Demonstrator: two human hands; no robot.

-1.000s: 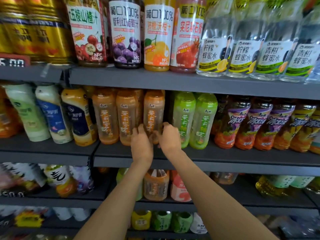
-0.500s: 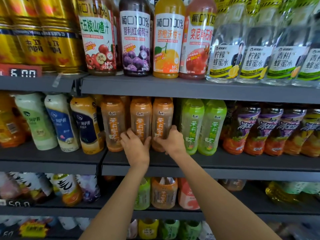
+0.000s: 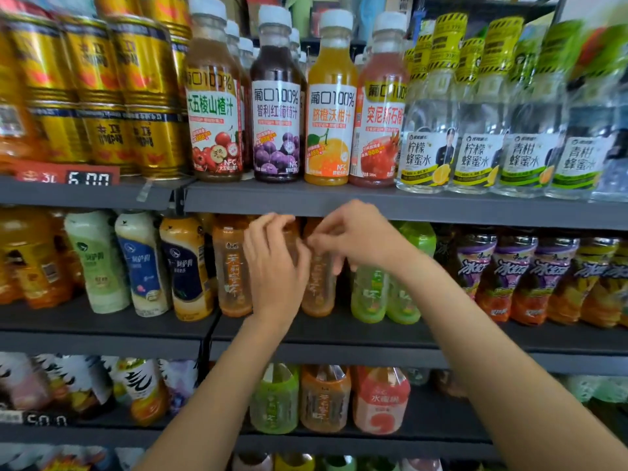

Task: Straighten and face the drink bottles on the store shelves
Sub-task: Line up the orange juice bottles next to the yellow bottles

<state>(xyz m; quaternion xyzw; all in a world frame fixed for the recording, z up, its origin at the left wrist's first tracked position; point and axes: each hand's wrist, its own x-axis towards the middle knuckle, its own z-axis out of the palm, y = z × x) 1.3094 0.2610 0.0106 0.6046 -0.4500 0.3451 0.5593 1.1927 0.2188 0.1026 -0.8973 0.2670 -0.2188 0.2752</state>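
Three orange tea bottles stand in a row on the middle shelf (image 3: pixel 339 338). The left orange bottle (image 3: pixel 232 266) stands free with its label facing out. My left hand (image 3: pixel 275 266) covers the middle orange bottle (image 3: pixel 293 234), fingers curled round its upper part. My right hand (image 3: pixel 356 236) curls its fingers on the shoulder of the right orange bottle (image 3: pixel 317 290). Two green tea bottles (image 3: pixel 368 294) stand directly to the right, partly behind my right wrist. The bottle tops are hidden under the upper shelf.
The upper shelf edge (image 3: pixel 441 209) runs just above my knuckles. It carries gold cans (image 3: pixel 102 96), juice bottles (image 3: pixel 277 113) and honey-water bottles (image 3: pixel 475 137). Milk-tea bottles (image 3: pixel 142 263) stand left, iced-tea bottles (image 3: pixel 509 277) right. More bottles (image 3: pixel 324 399) fill the lower shelf.
Both hands have risen from the lower bodies of the orange bottles to their upper parts, fingers now curled. The view has tilted upward and closer.
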